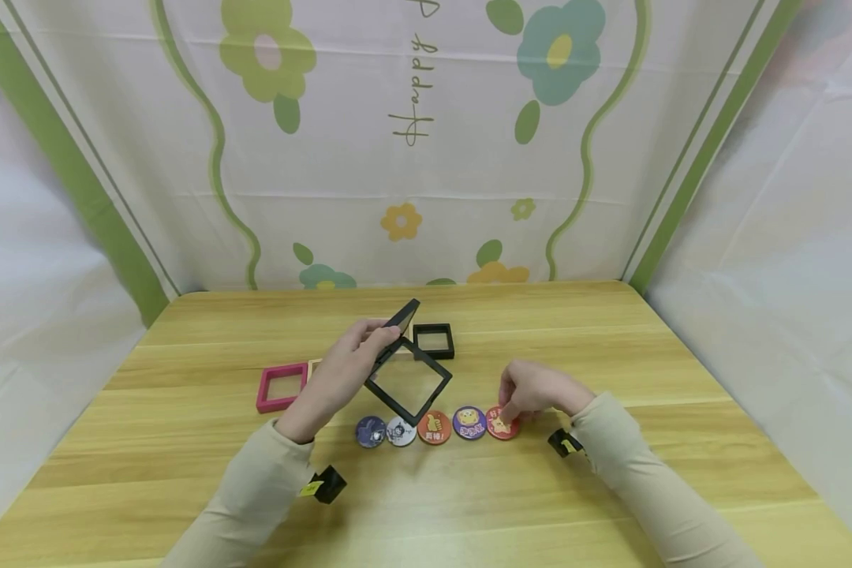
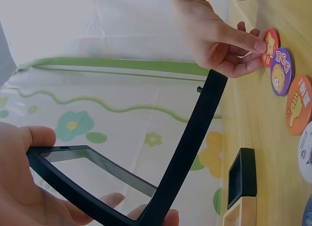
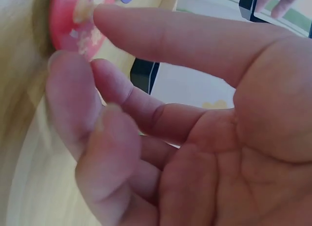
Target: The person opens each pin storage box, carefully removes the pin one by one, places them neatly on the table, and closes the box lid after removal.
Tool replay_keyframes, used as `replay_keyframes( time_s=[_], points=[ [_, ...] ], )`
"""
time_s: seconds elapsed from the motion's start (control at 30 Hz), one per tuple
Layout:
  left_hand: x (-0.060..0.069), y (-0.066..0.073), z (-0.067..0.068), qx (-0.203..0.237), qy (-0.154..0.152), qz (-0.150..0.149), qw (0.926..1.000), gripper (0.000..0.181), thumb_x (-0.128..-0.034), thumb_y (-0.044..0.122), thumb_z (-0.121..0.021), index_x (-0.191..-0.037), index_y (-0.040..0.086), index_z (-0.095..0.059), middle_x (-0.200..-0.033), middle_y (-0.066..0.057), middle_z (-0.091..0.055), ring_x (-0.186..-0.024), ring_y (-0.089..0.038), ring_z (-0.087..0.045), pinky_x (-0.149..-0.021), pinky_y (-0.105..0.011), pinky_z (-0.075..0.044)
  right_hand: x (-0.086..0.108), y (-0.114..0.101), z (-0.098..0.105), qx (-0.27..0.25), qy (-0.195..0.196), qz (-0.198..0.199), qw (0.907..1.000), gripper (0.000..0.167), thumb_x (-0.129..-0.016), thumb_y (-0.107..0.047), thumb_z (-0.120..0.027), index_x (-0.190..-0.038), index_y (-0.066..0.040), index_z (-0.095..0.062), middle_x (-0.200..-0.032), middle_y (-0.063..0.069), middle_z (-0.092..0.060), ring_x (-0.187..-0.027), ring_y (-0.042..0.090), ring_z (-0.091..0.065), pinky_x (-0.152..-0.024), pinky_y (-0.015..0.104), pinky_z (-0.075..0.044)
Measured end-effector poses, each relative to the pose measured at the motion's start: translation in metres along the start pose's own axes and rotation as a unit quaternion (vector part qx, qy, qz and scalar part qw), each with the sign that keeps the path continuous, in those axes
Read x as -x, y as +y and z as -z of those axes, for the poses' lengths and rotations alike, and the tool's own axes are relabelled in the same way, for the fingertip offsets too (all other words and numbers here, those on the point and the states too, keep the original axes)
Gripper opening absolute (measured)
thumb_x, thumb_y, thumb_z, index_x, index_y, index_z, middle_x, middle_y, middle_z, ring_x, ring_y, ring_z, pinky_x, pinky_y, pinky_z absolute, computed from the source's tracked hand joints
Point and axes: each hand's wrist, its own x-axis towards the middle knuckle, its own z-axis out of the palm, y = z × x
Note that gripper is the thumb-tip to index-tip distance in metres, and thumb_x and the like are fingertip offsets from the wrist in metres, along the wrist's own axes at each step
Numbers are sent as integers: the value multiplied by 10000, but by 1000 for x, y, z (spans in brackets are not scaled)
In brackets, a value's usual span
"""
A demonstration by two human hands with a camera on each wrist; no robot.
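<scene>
My left hand (image 1: 344, 367) grips a black hinged display frame (image 1: 436, 394) by its hinge side, above the table. Its two halves are spread apart in a V, with clear film inside, as the left wrist view shows. My right hand (image 1: 539, 388) is down at the right end of a row of round badges, thumb and fingertips pinching the edge of the red badge (image 2: 271, 47). Next to it lie a purple badge (image 1: 469, 423), an orange badge (image 1: 435, 427), a white badge (image 1: 401, 431) and a dark blue badge (image 1: 371, 431).
Behind the left hand, a pink frame (image 1: 263, 392) lies at the left and a small black frame (image 1: 434, 325) at the back. Pale wooden frames between them are mostly hidden by the hand. A flowered cloth (image 1: 468, 173) hangs at the table's far edge.
</scene>
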Motion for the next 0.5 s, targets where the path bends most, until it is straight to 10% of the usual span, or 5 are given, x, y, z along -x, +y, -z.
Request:
replay_keyframes(
  time_s=[0.5],
  points=[
    [-17,-1,28,-91,59,-67,9999,664,-981,588,-448,-1423,92,-447,-1395,-170,-479,-1242,-362,-466,-995,-549,-386,9,-3,13,156,214,237,9994,175,-893,-184,-735,-815,-64,-634,-768,96,-624,-660,242,-622,-594,349,-525]
  ],
)
